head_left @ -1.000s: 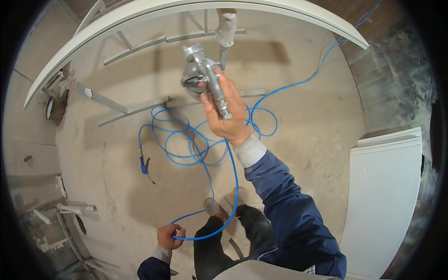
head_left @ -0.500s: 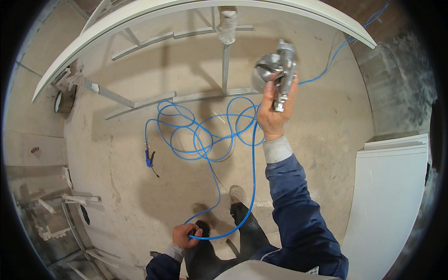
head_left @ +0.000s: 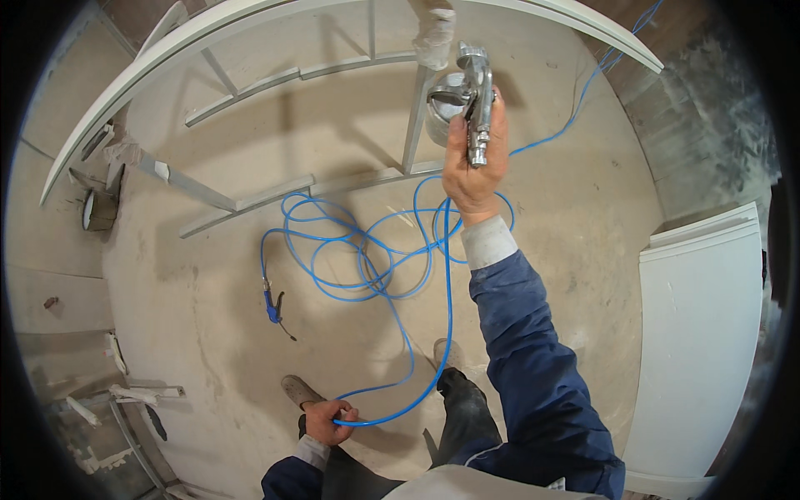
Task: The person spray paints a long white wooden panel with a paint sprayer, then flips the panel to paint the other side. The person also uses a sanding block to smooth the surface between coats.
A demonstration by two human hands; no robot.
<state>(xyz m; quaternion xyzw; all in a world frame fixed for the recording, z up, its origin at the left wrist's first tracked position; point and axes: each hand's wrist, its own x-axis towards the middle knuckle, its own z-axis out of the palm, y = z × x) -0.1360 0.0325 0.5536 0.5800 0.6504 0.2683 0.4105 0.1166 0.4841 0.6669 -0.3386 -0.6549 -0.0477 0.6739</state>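
In my right hand [head_left: 478, 171], held out ahead at arm's length, is a silver spray gun [head_left: 475, 100] with a round metal cup on its left side. The fingers wrap round its body, just before the long white panel's near edge. Low down by my legs, my left hand [head_left: 327, 422] is closed round a blue air hose [head_left: 408, 407]. From there the hose bends up toward my right hand; another stretch runs to tangled loops on the floor. Its join to the spray gun is hidden. At the loops' left end lies a blue blow gun [head_left: 272, 308] with a black lever.
A long white panel [head_left: 250, 15] rests across a metal stand [head_left: 350, 179] with wrapped uprights. White panels [head_left: 696, 333] lean at the right. A bucket [head_left: 100, 210] stands far left, and a metal rack [head_left: 133, 425] is at lower left. Hose loops lie before my feet.
My right hand and the spray gun have moved slightly left and farther away. My left foot has come into view, and the whole view has shifted a little. Both grips stay the same.
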